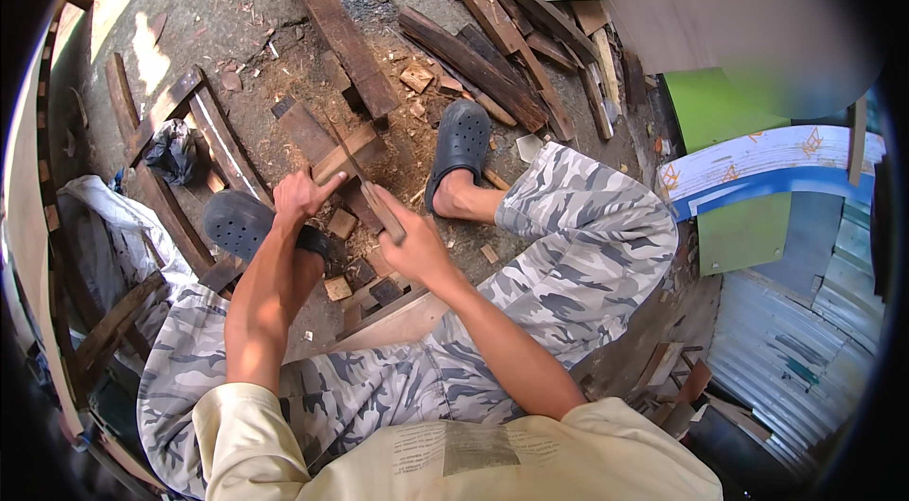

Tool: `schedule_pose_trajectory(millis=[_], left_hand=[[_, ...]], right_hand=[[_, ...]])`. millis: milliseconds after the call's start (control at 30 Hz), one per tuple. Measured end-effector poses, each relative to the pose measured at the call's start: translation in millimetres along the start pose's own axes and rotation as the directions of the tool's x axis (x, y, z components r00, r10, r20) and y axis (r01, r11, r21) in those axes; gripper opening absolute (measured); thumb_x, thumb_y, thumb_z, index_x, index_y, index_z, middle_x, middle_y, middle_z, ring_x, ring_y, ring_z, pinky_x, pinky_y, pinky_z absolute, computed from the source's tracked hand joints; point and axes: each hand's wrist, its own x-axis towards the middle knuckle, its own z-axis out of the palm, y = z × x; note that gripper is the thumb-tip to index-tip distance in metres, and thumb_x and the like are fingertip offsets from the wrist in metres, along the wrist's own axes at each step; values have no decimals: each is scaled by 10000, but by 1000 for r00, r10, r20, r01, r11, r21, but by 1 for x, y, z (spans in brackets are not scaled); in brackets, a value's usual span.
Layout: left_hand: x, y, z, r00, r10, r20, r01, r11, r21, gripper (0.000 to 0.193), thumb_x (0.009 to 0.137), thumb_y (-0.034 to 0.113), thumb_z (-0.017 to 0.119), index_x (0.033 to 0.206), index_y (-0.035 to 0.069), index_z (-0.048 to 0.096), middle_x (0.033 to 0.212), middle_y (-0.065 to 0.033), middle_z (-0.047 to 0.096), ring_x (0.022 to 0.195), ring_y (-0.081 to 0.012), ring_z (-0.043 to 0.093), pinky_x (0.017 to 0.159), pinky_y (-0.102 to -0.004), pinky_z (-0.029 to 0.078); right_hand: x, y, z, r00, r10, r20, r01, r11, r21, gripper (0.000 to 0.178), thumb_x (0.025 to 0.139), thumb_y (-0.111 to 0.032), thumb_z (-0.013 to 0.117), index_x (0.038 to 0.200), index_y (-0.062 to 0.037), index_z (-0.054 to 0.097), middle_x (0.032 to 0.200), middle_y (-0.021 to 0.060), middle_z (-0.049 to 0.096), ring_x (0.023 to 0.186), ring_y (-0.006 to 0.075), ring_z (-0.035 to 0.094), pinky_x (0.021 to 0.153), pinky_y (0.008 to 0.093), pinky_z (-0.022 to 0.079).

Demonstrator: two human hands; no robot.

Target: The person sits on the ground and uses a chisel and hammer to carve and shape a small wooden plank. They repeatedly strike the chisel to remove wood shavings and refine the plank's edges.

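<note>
My right hand (415, 243) is closed round the wooden handle (383, 213) of what looks like a handsaw. Its thin dark blade (348, 152), seen edge-on, crosses a short light-brown piece of wood (364, 138). Beside the blade, my left hand (301, 196) grips the near end of that piece, thumb pointing toward the blade. A darker board (305, 130) lies beneath it. Small cut wooden blocks (343, 223) are scattered just below my hands, between my feet in dark clogs (460, 149).
A long dark beam (331, 23) slants in from the top. Stacked timber (473, 65) lies at the far right. On the left are a wooden frame (227, 141), a black plastic bag (170, 152) and a white sack (123, 217). Corrugated metal sheets (786, 349) stand at the right.
</note>
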Motion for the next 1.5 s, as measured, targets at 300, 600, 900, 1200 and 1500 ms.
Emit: schedule_pose_trajectory(millis=[300, 600, 900, 1200, 1500], left_hand=[[-6, 11, -2, 998, -54, -36, 55, 998, 33, 1103, 760, 903, 544, 1253, -81, 621, 961, -257, 741, 938, -390, 735, 816, -467, 574], [-15, 16, 3, 996, -58, -64, 60, 998, 36, 1019, 760, 870, 588, 1163, -64, 637, 1065, -265, 712, 1002, -396, 710, 819, -476, 570], [-26, 12, 40, 928, 99, -358, -75, 994, 81, 868, 776, 801, 659, 996, -36, 601, 1006, -214, 666, 960, -403, 668, 795, -506, 551], [-20, 8, 39, 961, 88, -262, -64, 993, 97, 883, 789, 816, 629, 1007, -40, 605, 1015, -233, 675, 979, -419, 668, 779, -507, 557], [-5, 9, 12, 994, 68, -88, -59, 993, 99, 979, 820, 869, 520, 1051, -76, 627, 965, -269, 725, 893, -408, 731, 754, -468, 569]], right_hand=[[-96, -67, -30, 1000, 7, 30, -7, 1000, 19, 797, 832, -78, 651, 1573, -109, 358, 975, 317, 695, 864, 502, 679, 774, 511, 549], [-25, -40, -3, 993, 115, 35, -110, 988, -105, 733, 859, -73, 620, 1561, -128, 415, 1067, 338, 678, 893, 448, 700, 804, 438, 548], [-57, -16, -22, 999, -33, 21, 34, 998, -51, 752, 854, -118, 641, 1565, -159, 400, 916, 334, 683, 887, 515, 670, 797, 512, 543], [-132, -31, -43, 998, 38, 57, -36, 999, -29, 783, 826, -46, 622, 1570, -153, 405, 1057, 314, 692, 899, 502, 678, 819, 491, 558], [-7, 0, 2, 1000, 24, 9, -24, 1000, 0, 688, 837, -41, 608, 1509, -40, 460, 1294, 298, 633, 1172, 414, 654, 965, 396, 526]])
